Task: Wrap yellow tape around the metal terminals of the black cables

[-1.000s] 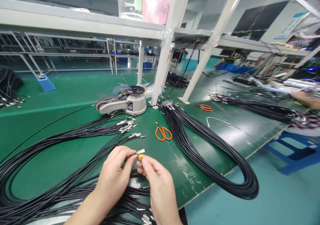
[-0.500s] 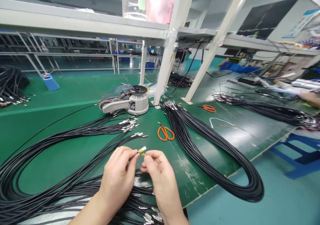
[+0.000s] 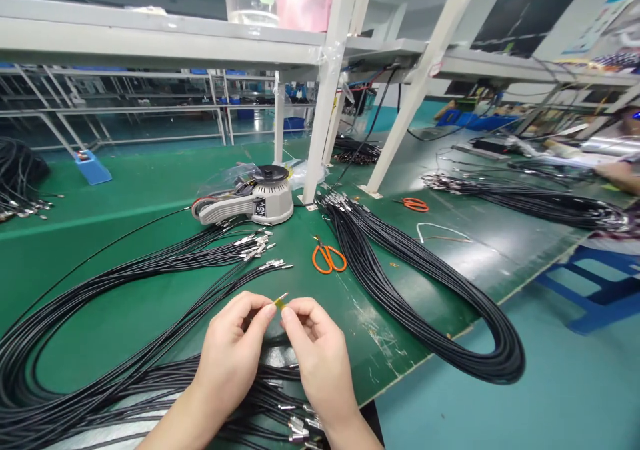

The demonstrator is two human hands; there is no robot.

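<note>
Low in the middle of the view, my left hand (image 3: 234,350) and my right hand (image 3: 314,353) meet fingertip to fingertip. Both pinch the metal connector tip (image 3: 281,299) of a thin black cable, which carries a small piece of yellow tape. The cable's run below my fingers is hidden by my hands. Under my wrists lies a bundle of black cables (image 3: 125,387) with silver ends. More cables with silver tips (image 3: 257,247) fan out on the green mat (image 3: 150,303) just beyond my hands.
A grey tape dispenser (image 3: 255,201) stands behind the cables. Orange scissors (image 3: 329,258) lie to its right, another pair (image 3: 415,204) farther back. A long looped cable bundle (image 3: 430,297) hangs over the table's right edge. White frame posts (image 3: 320,117) rise behind. Another person's hand (image 3: 617,173) works far right.
The connector tip between my fingers has turned and shows narrower, with less tape visible. My hands have stayed in nearly the same place, and the view has shifted slightly.
</note>
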